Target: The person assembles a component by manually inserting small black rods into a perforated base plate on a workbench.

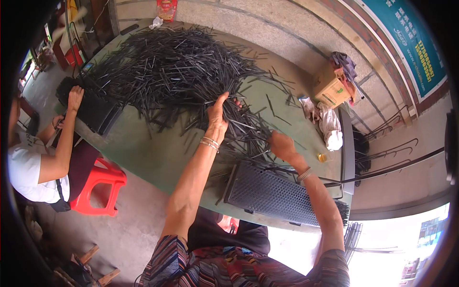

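Note:
A big heap of thin black strips is spread over the green table. My left hand is at the heap's near edge, thumb raised, its fingers closed around a loose bunch of strips. To its right, my right hand is closed at the right end of this bunch, its fingertips mostly hidden behind the back of the hand. Just below my right hand, a black perforated rack with rows of small holes lies along the table's near edge, partly covered by my right forearm.
At the left, a co-worker sits by a red plastic stool, hands at another black rack. A cardboard box, white cloth and small cup stand at the table's right. Hooked metal rods jut out beyond it.

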{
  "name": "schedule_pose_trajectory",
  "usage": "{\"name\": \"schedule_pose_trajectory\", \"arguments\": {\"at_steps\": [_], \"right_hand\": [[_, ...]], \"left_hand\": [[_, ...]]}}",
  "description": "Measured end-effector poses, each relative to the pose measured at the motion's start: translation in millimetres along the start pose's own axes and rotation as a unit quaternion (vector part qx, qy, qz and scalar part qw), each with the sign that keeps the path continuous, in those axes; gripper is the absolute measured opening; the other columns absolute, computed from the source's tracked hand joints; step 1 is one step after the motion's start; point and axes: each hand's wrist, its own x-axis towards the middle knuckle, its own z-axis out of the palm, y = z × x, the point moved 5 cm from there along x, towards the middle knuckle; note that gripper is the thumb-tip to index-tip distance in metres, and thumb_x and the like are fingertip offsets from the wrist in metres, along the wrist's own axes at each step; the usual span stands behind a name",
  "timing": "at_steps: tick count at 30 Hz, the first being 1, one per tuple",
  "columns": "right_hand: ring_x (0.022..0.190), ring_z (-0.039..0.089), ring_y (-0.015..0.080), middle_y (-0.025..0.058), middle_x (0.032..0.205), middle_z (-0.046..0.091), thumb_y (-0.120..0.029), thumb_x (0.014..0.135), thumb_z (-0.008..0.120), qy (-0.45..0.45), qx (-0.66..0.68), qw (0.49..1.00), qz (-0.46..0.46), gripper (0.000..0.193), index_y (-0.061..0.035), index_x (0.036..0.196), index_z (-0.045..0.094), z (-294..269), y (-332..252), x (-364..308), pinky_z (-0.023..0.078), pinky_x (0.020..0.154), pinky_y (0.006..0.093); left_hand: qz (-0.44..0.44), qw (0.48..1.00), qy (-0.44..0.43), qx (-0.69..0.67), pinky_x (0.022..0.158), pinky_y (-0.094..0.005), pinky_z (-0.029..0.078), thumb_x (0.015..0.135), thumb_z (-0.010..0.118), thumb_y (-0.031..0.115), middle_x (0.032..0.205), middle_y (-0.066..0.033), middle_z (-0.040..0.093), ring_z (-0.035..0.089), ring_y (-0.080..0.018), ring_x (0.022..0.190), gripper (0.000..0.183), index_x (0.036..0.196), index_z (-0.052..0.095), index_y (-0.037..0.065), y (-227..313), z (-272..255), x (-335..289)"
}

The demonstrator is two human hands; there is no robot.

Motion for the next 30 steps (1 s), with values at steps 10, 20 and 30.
{"name": "schedule_pose_trajectory", "arguments": {"at_steps": [10,20,30], "right_hand": [[0.105,0.057,0.0342,0.0179,0.118,0.056,-0.028,0.092,0.05,0.151,0.062,0.978,-0.13,0.04,-0.004,0.124,0.049,-36,-86,31,0.045,0.087,0.046],[0.124,0.044,0.0342,0.0179,0.135,0.047,-0.022,0.091,0.05,0.311,-0.007,0.946,-0.087,0.034,-0.0042,0.12,0.054,31,-143,17,0.035,0.1,0.0484],[0.131,0.036,0.0341,0.0282,0.141,0.034,-0.039,0.077,0.076,0.152,0.399,0.891,-0.156,0.106,0.0071,0.145,0.009,-5,-155,26,0.032,0.106,0.0364]], "left_hand": [[-0.059,0.997,0.001,0.055,0.068,-0.034,0.057,0.079,0.073,0.021,0.087,-0.0103,0.067,0.066,-0.0198,0.073,0.025,0.093,0.063,0.003,-9,-41,-36],[-0.092,0.995,-0.007,0.033,0.081,-0.0331,0.052,0.082,0.07,0.02,0.098,-0.0108,0.066,0.063,-0.0196,0.088,0.025,0.099,0.064,0.002,-9,-38,-58],[0.174,0.926,-0.06,0.329,0.065,-0.0228,0.047,0.075,0.064,0.001,0.086,0.0,0.062,0.056,-0.0087,0.071,0.027,0.102,0.059,0.0,48,-35,-66]]}}
